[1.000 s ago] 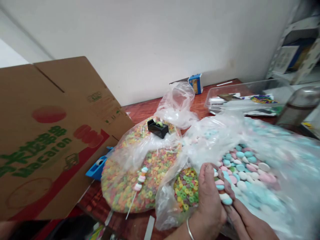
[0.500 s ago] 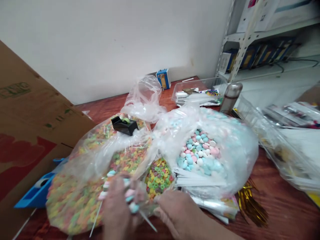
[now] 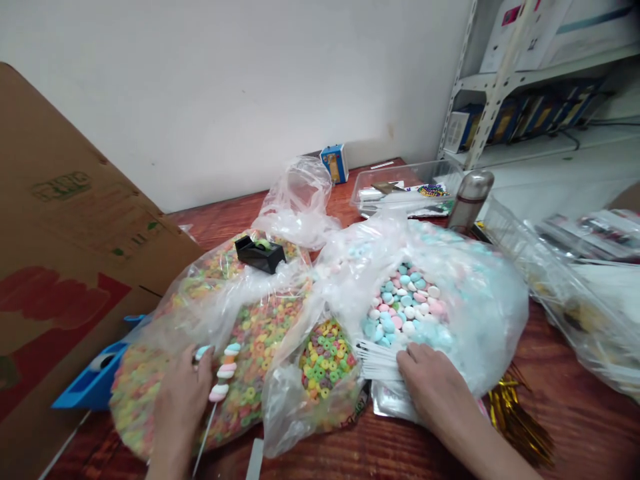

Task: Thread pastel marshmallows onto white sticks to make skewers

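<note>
My left hand (image 3: pixel 179 408) lies at the lower left over a large clear bag of multicoloured cereal rings (image 3: pixel 257 347), gripping a white stick threaded with pastel candies (image 3: pixel 223 371). A second opening shows more rings (image 3: pixel 325 360) in the middle. My right hand (image 3: pixel 430 380) rests on a stack of white sticks (image 3: pixel 380 360), its fingers spread on them. Just above it, a clear bag of pink, blue and white candies (image 3: pixel 407 307) lies open.
A black tape dispenser (image 3: pixel 260 255) sits on the ring bag, and a blue one (image 3: pixel 95 370) lies beside it. A cardboard box (image 3: pixel 65 267) fills the left. On the red-brown wooden table (image 3: pixel 575 413) are a clear plastic tub (image 3: pixel 405 190), steel flask (image 3: pixel 470 200) and gold twist ties (image 3: pixel 515 420).
The hands have parted: my right hand has moved right from the candy stick onto the white sticks. My left hand keeps the stick, and the view has swung left, then settled.
</note>
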Demonstrator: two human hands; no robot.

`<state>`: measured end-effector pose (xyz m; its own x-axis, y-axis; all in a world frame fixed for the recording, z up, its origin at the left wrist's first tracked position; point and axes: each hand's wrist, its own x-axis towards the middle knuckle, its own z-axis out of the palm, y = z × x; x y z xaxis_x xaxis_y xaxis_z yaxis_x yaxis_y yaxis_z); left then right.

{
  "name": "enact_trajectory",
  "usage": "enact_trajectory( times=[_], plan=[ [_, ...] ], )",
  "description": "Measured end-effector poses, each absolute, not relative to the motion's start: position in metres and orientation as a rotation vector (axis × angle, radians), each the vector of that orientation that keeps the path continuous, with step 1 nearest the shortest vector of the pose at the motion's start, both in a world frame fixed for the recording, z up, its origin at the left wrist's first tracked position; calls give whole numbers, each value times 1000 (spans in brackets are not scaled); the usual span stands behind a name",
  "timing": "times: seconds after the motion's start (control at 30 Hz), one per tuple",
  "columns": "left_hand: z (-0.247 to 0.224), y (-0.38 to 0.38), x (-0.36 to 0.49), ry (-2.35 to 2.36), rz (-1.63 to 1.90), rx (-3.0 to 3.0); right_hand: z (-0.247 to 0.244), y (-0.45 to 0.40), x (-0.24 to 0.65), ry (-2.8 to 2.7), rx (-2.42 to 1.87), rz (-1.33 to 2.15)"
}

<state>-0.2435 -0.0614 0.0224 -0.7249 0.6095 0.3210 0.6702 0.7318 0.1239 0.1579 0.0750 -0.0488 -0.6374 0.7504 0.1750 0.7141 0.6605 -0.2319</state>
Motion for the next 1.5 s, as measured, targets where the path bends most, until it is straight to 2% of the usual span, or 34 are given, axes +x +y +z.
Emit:
enact_trajectory(
  times=[0.07, 0.13, 0.23, 0.33, 0.43, 0.53, 0.67, 0.8, 0.97, 1.03, 1.27, 1.5],
  plan=[
    [31, -63, -229, -2554, -314, -1011, -48, 74, 160, -2605, -1179, 223],
    [43, -61, -202, -2432, -462, -970, -50, 73, 164, -2561, -1160, 268],
    [50, -46, -146, -2438, -944, -1046, -57, 70, 168, -2438, -1156, 372],
    [39, -23, -85, -2485, -1321, -1497, -63, 69, 169, -2398, -1116, 417],
    [20, -1, -43, -2525, -1441, -1845, -67, 71, 168, -2505, -1083, 317],
    [4, 12, -24, -2554, -1526, -1932, -68, 75, 165, -2557, -1131, 218],
    [-5, 18, -19, -2585, -1546, -2035, -66, 76, 165, -2537, -1109, 268],
    [-6, 19, -17, -2737, -1840, -1903, -66, 72, 168, -2389, -1056, 429],
    [-8, 27, -9, -2938, -2674, -1357, -63, 70, 170, -2270, -984, 457],
    [-8, 31, -6, -2888, -2844, -1198, -59, 71, 172, -2301, -934, 430],
    [-5, 35, -3, -2877, -2925, -1100, -55, 76, 176, -2381, -854, 376],
    [-9, 35, -17, -2928, -2696, -1237, -51, 77, 173, -2291, -869, 294]
  ],
)
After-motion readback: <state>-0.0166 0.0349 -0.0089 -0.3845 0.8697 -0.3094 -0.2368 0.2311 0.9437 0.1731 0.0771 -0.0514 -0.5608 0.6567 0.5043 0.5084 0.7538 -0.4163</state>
